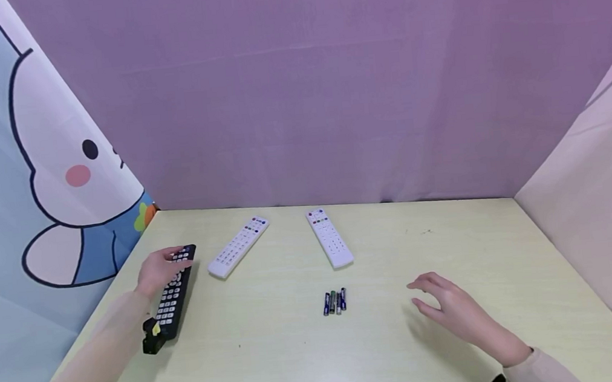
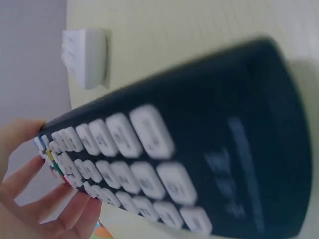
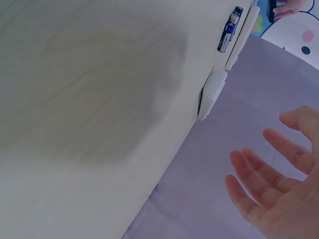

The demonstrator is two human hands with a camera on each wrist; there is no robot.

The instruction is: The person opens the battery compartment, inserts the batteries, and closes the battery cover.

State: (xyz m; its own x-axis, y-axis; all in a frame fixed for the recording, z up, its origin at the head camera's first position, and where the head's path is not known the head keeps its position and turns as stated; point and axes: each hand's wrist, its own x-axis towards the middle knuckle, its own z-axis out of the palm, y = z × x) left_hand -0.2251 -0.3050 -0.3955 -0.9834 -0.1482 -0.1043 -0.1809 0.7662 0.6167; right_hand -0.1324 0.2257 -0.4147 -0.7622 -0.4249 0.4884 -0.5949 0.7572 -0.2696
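Note:
My left hand (image 1: pixel 159 270) grips a black remote control (image 1: pixel 172 300) by its far end, at the left side of the table. In the left wrist view the thumb lies on one edge of the black remote (image 2: pixel 199 149) and the fingers on the other, with its pale buttons facing the camera. My right hand (image 1: pixel 453 308) hovers over the right part of the table, fingers spread and loosely bent, holding nothing. Several small batteries (image 1: pixel 335 302) lie side by side near the middle, to the left of the right hand.
Two white remotes lie button side up behind the batteries, one slanting at left (image 1: pixel 238 246) and one at centre (image 1: pixel 330 237). The pale table (image 1: pixel 277 363) meets a purple backdrop (image 1: pixel 297 94) at the back. A cartoon-printed cloth (image 1: pixel 55 195) borders the left side.

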